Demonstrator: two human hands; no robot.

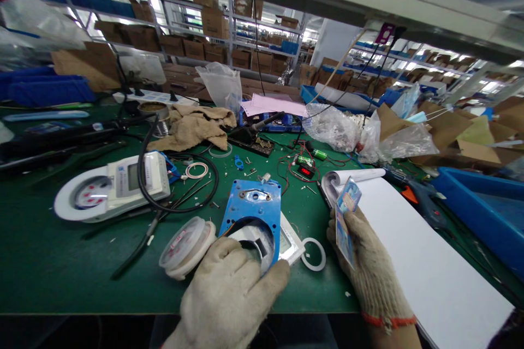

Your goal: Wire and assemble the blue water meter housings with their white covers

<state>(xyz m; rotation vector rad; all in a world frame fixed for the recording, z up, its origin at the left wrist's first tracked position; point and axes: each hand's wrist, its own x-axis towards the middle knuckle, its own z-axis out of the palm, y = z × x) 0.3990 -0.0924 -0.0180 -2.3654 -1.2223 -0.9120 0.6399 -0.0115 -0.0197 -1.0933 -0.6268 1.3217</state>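
My left hand (235,289), in a pale knitted work glove, bends over the lower end of a blue plastic housing (254,204), thumb on its right side and fingers on its left. A large round opening in the housing is partly hidden by the fingers. Beneath its right edge lies a white meter (291,242), with a white ring (314,254) beside it. My right hand (364,251), gloved too, is closed around glossy blue printed cards (344,237), held tilted above the paper pad. A round clear-lidded part (186,248) lies left of my left hand.
A white meter with a round end (114,185) and a black cable (141,174) lie left. A paper pad (426,245), a glue gun (423,204) and a blue bin (487,218) stand right. Behind are a brown cloth (196,125), wired batteries (319,154) and plastic bags.
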